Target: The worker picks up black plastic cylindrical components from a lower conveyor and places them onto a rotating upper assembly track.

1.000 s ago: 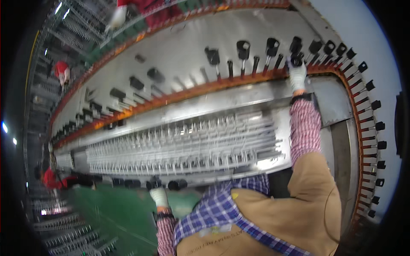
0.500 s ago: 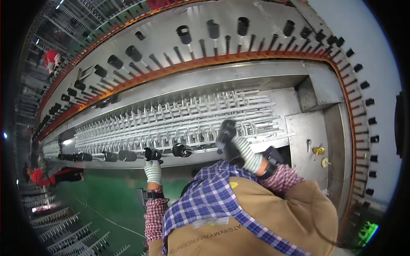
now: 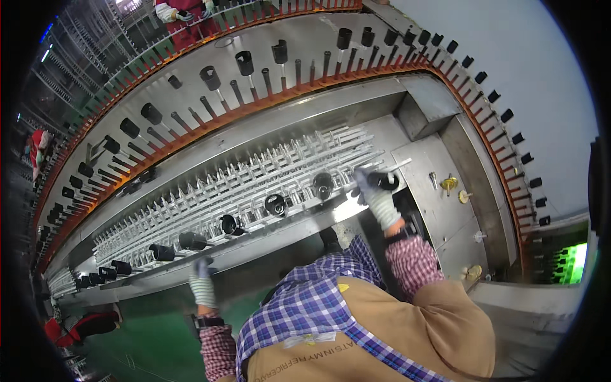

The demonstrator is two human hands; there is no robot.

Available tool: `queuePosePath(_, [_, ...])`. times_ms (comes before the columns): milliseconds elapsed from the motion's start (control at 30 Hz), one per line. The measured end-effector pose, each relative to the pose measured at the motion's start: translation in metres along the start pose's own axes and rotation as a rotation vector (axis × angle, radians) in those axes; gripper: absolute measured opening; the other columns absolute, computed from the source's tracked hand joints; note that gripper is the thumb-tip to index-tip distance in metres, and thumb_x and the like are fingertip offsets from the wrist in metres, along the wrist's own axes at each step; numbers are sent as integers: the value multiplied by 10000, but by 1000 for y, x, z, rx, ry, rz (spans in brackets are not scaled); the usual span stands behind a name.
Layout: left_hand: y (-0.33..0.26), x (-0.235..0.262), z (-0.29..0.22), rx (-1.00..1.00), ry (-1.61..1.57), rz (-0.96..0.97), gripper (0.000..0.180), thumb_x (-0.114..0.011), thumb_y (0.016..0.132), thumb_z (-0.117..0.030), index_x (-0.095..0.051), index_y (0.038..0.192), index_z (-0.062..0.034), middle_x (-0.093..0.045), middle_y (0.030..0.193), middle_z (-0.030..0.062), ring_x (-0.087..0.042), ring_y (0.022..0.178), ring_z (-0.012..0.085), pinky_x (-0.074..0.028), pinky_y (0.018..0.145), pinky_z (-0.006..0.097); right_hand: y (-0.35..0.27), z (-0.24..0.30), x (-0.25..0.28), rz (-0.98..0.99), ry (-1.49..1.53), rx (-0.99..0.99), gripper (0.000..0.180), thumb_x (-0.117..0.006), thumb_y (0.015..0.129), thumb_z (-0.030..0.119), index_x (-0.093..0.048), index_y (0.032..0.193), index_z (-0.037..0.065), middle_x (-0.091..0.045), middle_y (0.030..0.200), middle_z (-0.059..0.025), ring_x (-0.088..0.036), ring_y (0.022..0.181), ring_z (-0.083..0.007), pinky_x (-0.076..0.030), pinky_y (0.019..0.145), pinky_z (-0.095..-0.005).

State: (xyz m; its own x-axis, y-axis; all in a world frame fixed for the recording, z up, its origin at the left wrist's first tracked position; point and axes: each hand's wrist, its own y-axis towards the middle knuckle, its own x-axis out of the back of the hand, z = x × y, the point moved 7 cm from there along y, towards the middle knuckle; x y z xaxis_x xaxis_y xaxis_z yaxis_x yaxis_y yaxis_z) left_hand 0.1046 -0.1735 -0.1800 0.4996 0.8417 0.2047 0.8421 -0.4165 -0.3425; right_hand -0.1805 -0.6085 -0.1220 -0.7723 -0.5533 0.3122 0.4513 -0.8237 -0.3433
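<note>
My right hand (image 3: 377, 194), in a striped glove with grey fingers, is closed around a black cylindrical cup (image 3: 384, 181) near the right end of a metal rack. My left hand (image 3: 202, 283), gloved alike, is at the trough's front edge, just below another black cup (image 3: 192, 240). Its fingers look slightly apart, with nothing visible in them. Several more black cups, among them one with its dark mouth facing me (image 3: 275, 205), sit in a row along the front rack bar (image 3: 254, 224).
Pronged metal racks (image 3: 254, 169) lie in the long steel trough (image 3: 356, 102). Beyond it, an orange-edged conveyor track (image 3: 280, 93) carries upright rods and black cups, curving round the right side. Small brass-coloured parts (image 3: 449, 184) lie on the right panel. A person in red (image 3: 184, 28) stands across the track.
My view has shifted, and the front rack with its cups now shows farther over the trough. My left hand has let go of a cup; my right hand has moved right with a black cup.
</note>
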Motion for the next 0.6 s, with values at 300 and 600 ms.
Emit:
queuePosePath(300, [49,112,48,374,-1105,-636,625,-300,819,-546,-285,1265,-109,-365,1276,81,-279,1217,203,-220,982,408,6,-16,-8,-78,-180,-193,409,-538,764,438,-503,836,36,-536,473,-62,-481,335,-142,-366,313,-250])
queuePosePath(600, [32,176,-10,-198,-848,-492,291,-513,762,-377,-495,785,-88,-492,690,64,-493,611,210,-457,553,391,-15,-8,27,-259,-280,412,249,-412,833,209,-531,915,7,-548,803,-97,-536,715,-197,-432,620,-314])
